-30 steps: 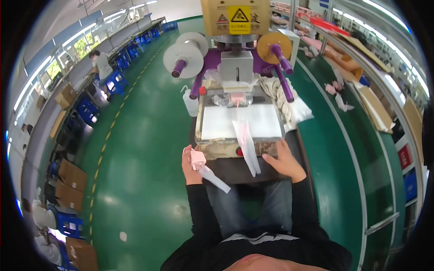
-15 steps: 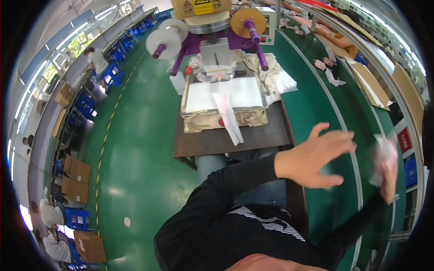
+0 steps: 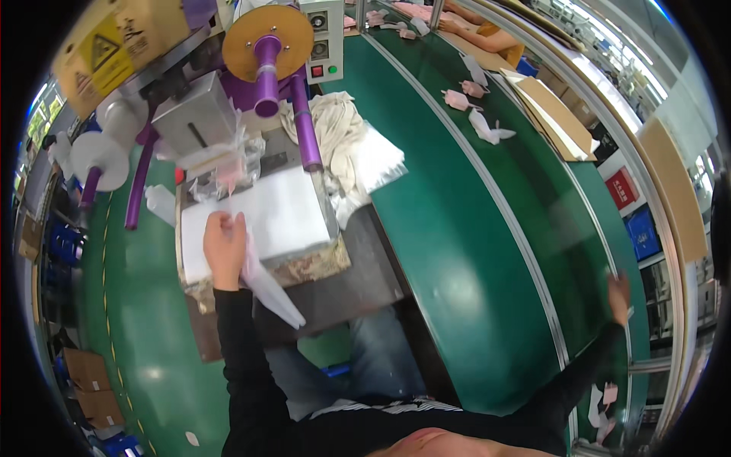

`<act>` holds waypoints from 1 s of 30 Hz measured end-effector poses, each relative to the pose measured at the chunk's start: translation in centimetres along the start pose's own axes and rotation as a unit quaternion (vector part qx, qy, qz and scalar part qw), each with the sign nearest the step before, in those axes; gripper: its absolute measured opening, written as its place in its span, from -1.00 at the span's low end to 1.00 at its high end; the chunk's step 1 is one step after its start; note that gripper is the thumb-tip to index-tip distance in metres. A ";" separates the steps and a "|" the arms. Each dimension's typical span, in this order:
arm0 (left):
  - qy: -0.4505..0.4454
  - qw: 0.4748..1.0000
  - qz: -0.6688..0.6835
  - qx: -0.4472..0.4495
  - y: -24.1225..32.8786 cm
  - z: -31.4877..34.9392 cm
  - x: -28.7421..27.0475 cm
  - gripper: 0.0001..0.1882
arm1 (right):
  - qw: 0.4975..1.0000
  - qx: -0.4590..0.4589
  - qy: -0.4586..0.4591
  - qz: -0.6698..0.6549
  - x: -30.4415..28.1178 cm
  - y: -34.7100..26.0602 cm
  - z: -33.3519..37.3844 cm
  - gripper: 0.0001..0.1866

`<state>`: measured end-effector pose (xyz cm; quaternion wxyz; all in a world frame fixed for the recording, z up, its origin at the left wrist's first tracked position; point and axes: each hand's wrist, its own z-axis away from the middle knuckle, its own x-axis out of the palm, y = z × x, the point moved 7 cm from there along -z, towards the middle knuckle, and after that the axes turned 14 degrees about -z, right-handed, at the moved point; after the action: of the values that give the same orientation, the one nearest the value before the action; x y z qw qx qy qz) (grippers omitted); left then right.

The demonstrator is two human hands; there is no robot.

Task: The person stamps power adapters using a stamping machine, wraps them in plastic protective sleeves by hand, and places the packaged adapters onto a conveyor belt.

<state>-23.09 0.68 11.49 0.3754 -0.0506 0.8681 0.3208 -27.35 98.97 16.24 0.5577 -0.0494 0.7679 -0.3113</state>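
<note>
My left hand is over the white pad of a press machine, its fingers closed in a pinch. They grip the upper part of a long pale pink strip, whose lower end hangs past the pad's front edge. Just beyond my fingertips, a pinkish end lies under the metal press head, among crumpled clear film. Far to the right, my right hand reaches over the far edge of the green conveyor belt. Motion smears its fingers, and nothing held is visible there.
Several pink pieces with white wraps lie up the belt; another pink-and-white piece lies near my right forearm. A beige cloth and white bag sit beside the press. Purple rods and reels overhang the pad. Another person's arms rest beyond.
The view has swung right. My left hand has moved from beside the belt onto the strip on the pad. The clear bag with something pink no longer shows in my right hand.
</note>
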 end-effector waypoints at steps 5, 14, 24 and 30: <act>0.029 0.999 -0.010 -0.036 1.1 -0.5 2.4 -0.58 | 0.935 -0.305 -0.148 -0.108 23.1 -35.2 -10.5 -0.72; 0.022 0.982 -0.176 0.057 1.2 0.0 -0.5 -0.60 | 0.765 -0.571 -0.292 0.053 53.2 -51.4 -22.0 -0.51; 0.005 0.997 -0.054 -0.050 -0.2 0.6 0.8 -0.80 | 0.889 -0.419 -0.039 -0.180 34.5 -46.1 -19.4 -0.40; 0.016 0.966 0.250 -0.063 -3.0 -1.7 2.7 -0.86 | 0.767 -0.445 -0.253 -0.388 24.2 -47.2 -1.1 -0.44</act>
<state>-25.03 -2.30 8.96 0.2652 0.1391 0.8373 0.4573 -50.21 51.41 21.57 0.4792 -0.6626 0.5667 -0.1011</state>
